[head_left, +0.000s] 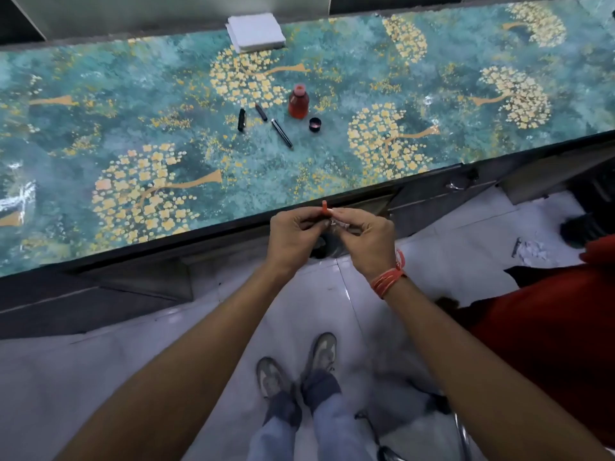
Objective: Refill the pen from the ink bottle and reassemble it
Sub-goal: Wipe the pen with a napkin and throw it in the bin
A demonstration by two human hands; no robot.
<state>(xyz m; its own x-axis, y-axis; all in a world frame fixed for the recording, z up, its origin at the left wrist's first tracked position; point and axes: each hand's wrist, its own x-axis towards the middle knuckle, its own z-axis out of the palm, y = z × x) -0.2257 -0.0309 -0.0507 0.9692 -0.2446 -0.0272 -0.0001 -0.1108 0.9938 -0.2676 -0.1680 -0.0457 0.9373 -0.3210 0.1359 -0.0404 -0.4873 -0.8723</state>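
Our left hand [293, 232] and right hand [361, 239] meet at the tabletop [100, 154] edge, fingers curled, pinching 1 small orange piece [324, 205] between them. Well beyond our fingers lie 3 pen parts [282, 133], then the ink bottle [298, 101] standing uncapped.

Both forearms extend forward, bare, converging at centre. Left hand [293, 232] and right hand [362, 237] meet knuckle to knuckle, fingers [342, 212] curled inward, pinching a small item between them. Right wrist carries a wound thread band [389, 277].
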